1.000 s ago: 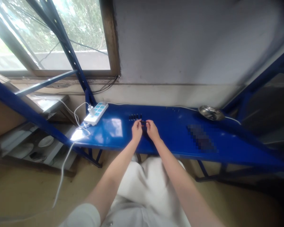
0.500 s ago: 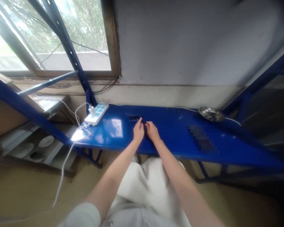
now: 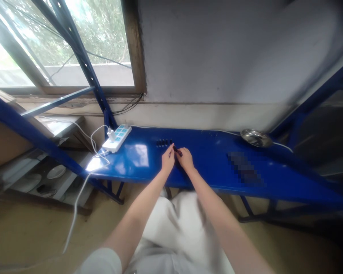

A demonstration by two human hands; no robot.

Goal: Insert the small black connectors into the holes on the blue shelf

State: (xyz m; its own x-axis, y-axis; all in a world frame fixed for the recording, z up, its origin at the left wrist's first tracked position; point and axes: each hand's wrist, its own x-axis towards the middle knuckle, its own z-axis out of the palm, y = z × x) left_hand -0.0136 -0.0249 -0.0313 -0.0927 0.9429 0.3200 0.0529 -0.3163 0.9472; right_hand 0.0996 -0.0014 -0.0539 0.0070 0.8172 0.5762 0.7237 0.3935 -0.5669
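Handwork on Small Dark Piece Found Under Way, Judged Unfinished

The left hand (image 3: 168,159) and right hand (image 3: 185,159) were found close together over the blue surface (image 3: 205,167), near its front edge. Both were narrow, their fingertips closed on a small dark piece (image 3: 175,148) held between them. Its exact form was too small to make out.

Beyond the hands, four dark pieces (image 3: 163,143) stood side by side in a row on the surface. A fifth dark piece (image 3: 170,141) stood to the right of that row, set off by a gap and just beside the left fingertips; contact could not be confirmed.

As to progress, the ordered row was judged to be arranged. Whether its pieces had been worked on or awaited handling could not be determined. The held piece was judged to be mid-handling, as both hands were engaged on it and it had not been set down.

A power strip (image 3: 118,137) lay at the left end, and a shiny metal dish (image 3: 255,137) at the back right; both were well apart from the work.
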